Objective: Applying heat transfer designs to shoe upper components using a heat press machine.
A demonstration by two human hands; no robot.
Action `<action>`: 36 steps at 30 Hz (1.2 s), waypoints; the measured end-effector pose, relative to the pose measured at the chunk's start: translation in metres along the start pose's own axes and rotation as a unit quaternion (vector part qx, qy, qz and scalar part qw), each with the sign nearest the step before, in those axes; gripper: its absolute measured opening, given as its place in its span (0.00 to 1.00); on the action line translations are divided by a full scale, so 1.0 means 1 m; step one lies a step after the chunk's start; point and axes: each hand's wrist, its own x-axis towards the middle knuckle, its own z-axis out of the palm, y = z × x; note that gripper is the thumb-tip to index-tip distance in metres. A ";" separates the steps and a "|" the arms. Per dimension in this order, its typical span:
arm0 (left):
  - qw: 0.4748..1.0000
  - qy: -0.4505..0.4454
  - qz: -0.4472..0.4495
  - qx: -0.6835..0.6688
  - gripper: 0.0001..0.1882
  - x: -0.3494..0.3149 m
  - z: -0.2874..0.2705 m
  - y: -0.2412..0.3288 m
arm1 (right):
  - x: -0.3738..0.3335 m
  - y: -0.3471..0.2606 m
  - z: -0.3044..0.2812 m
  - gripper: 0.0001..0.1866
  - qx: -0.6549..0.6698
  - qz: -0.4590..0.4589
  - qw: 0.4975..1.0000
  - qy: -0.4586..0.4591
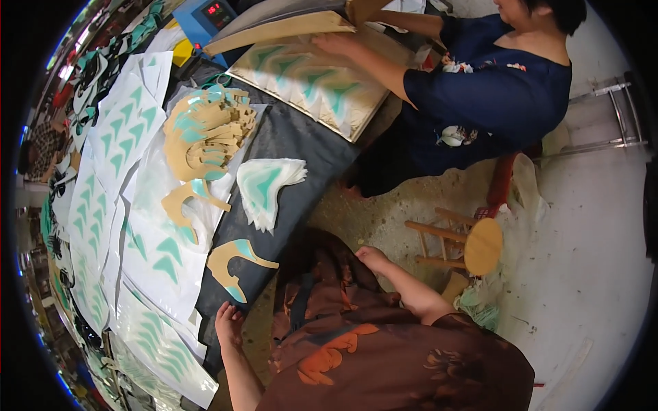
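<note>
My left hand (pixel 229 322) is at the edge of the dark-covered table, its fingers loosely bent and apart, with nothing seen in them. Just beyond it lies a tan curved cut piece (pixel 223 264) with turquoise patches at its ends. A similar tan piece (pixel 179 209) rests farther off, below a fanned pile of tan pieces (pixel 205 130). Beside these sits a stack of thin white sheets (pixel 264 188) with a green curved shape on top. My right hand (pixel 372 258) is closed beside my brown patterned clothing; whether it grips anything is hidden.
A co-worker in dark blue (pixel 480 103) reaches under the raised lid of a press (pixel 281 34), over a sheet of green shapes (pixel 308 79). White sheets with green shapes (pixel 161 253) cover the table's left. A wooden stool (pixel 484 246) stands at right, near a blue control box (pixel 203 20)'s opposite side.
</note>
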 end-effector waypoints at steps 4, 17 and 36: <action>1.000 0.015 0.007 0.006 0.15 -0.004 0.003 -0.002 | 0.008 0.016 0.004 0.07 0.007 0.000 1.000 0.003; 0.999 0.028 0.020 0.030 0.15 -0.018 0.010 -0.007 | 0.016 0.028 -0.004 0.07 0.019 0.009 1.000 -0.003; 0.998 0.037 0.020 0.040 0.13 -0.029 0.009 -0.016 | 0.025 0.023 -0.016 0.07 0.014 0.005 1.000 -0.021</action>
